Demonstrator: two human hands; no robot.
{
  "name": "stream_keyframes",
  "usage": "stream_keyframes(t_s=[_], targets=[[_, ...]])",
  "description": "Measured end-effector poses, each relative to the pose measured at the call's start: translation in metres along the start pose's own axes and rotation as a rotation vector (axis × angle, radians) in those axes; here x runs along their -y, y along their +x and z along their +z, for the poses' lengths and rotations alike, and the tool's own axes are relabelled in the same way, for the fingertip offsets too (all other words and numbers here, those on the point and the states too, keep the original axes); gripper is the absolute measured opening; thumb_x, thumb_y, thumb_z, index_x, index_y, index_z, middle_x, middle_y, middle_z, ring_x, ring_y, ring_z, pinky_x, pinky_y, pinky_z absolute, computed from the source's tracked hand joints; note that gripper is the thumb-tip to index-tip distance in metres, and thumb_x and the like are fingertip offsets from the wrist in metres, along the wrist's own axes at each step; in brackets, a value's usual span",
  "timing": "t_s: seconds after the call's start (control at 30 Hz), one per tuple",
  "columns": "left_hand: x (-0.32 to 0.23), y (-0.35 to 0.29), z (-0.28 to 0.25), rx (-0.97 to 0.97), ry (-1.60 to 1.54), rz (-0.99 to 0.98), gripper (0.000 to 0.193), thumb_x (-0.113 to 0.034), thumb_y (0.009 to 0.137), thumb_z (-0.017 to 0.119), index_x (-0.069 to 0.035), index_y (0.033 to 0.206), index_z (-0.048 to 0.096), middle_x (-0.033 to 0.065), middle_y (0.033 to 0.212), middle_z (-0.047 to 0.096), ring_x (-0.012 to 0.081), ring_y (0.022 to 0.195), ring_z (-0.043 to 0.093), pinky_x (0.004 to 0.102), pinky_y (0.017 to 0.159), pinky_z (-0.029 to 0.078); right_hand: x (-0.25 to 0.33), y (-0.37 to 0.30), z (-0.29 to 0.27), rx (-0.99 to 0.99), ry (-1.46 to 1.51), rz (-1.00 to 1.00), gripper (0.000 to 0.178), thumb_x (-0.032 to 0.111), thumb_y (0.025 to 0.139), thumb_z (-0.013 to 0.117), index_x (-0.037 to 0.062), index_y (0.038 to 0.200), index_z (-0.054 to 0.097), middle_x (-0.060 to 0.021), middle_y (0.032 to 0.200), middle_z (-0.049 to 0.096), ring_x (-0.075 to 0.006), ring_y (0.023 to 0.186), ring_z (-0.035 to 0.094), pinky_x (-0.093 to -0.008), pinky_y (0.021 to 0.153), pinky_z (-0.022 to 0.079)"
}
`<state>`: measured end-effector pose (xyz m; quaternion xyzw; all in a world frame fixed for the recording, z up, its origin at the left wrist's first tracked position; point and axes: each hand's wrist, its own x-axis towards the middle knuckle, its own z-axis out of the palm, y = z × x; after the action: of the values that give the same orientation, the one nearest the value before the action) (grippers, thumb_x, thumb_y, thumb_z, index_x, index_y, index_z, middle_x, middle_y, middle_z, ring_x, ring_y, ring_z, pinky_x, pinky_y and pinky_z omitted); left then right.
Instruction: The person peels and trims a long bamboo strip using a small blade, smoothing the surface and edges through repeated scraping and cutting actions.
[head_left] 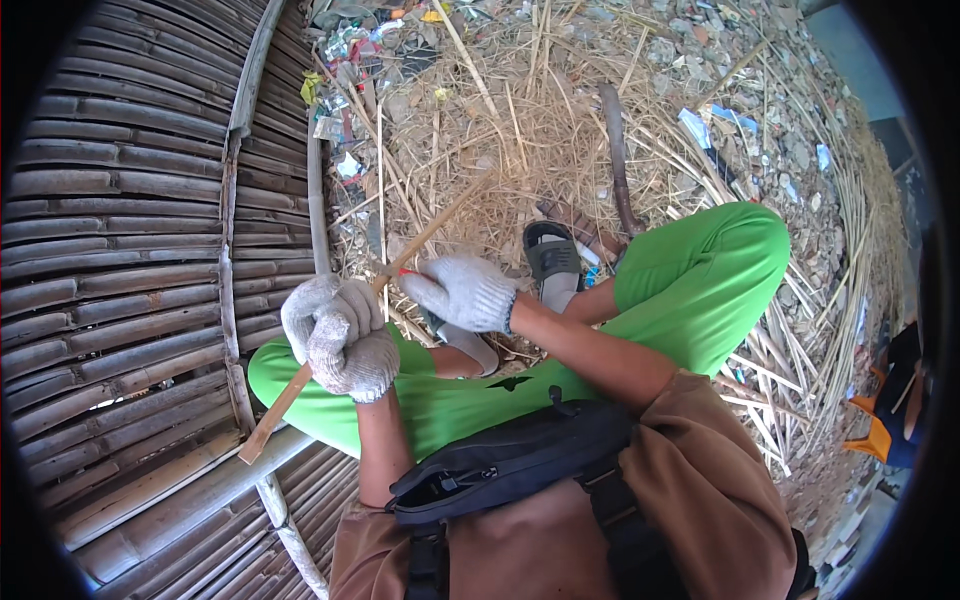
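Observation:
A long, flat strip of bamboo [436, 222] slants across in front of me, its lower end over the bamboo slats and its upper end over the straw. My left hand [345, 335], in a whitish knitted work glove, is closed round it near the middle. Beside it, my right hand [462, 290], gloved alike, is closed on a small red-handled tool [404, 271]. The tool's short tip meets the strip just above my left fist; most of the handle is hidden by the glove.
Bamboo slats [130, 260] form a platform on the left. Straw-like shavings [480, 150] and litter cover the ground ahead. A dark curved stick [617, 150] lies near my sandalled foot [552, 258]. Thin bamboo strips [770, 390] are piled at right, near an orange object [868, 430].

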<state>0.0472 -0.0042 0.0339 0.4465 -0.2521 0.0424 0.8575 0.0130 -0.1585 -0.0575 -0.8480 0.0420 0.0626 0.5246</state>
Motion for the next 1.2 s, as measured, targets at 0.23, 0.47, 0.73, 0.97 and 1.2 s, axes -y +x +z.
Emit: stream_keyframes(t_s=[0.23,0.47,0.73,0.97,1.2], targets=[[0.002,0.003,-0.002,-0.023,-0.011,0.001,0.03,-0.012,0.089,0.066,0.006,0.112,0.062,-0.0024,0.058,0.039,0.0106,0.048,0.036,0.0281,0.045,0.033,0.013,-0.009,0.002,0.028,-0.07,0.004,0.068,0.063,0.106,0.041,0.0057,0.097,0.076,-0.0275,0.089,0.072,-0.0479,0.087,0.071,-0.0569,0.08,0.055],[-0.008,-0.004,-0.009,-0.027,-0.056,-0.046,0.031,-0.009,0.087,0.069,0.005,0.114,0.065,-0.0017,0.061,0.041,0.0092,0.049,0.035,0.0266,0.047,0.03,0.004,-0.007,0.002,0.013,-0.076,0.043,0.068,0.064,0.106,0.041,0.0068,0.097,0.077,-0.0279,0.091,0.072,-0.0486,0.088,0.071,-0.0559,0.082,0.055],[-0.009,-0.005,-0.002,-0.047,-0.016,-0.043,0.021,-0.009,0.087,0.07,0.004,0.104,0.066,-0.0029,0.057,0.039,0.0104,0.048,0.037,0.0282,0.046,0.032,-0.012,0.003,-0.008,0.076,-0.068,0.033,0.072,0.065,0.104,0.039,0.0043,0.105,0.078,-0.03,0.092,0.072,-0.0491,0.089,0.071,-0.057,0.085,0.054],[-0.002,-0.003,0.007,-0.037,0.006,-0.005,0.023,-0.012,0.087,0.071,0.004,0.102,0.063,-0.0032,0.057,0.039,0.0106,0.047,0.036,0.0284,0.047,0.033,-0.026,0.009,-0.009,-0.01,-0.101,0.038,0.075,0.066,0.106,0.038,0.0036,0.093,0.078,-0.0297,0.087,0.071,-0.0481,0.086,0.072,-0.0558,0.08,0.055],[0.0,-0.007,0.007,-0.07,0.037,-0.033,0.028,-0.012,0.087,0.069,0.005,0.109,0.064,-0.0029,0.057,0.039,0.0104,0.046,0.035,0.0278,0.045,0.033,-0.039,0.008,-0.006,0.013,0.024,0.116,0.076,0.067,0.105,0.038,0.0027,0.103,0.079,-0.0302,0.093,0.074,-0.0467,0.092,0.073,-0.0556,0.086,0.056]])
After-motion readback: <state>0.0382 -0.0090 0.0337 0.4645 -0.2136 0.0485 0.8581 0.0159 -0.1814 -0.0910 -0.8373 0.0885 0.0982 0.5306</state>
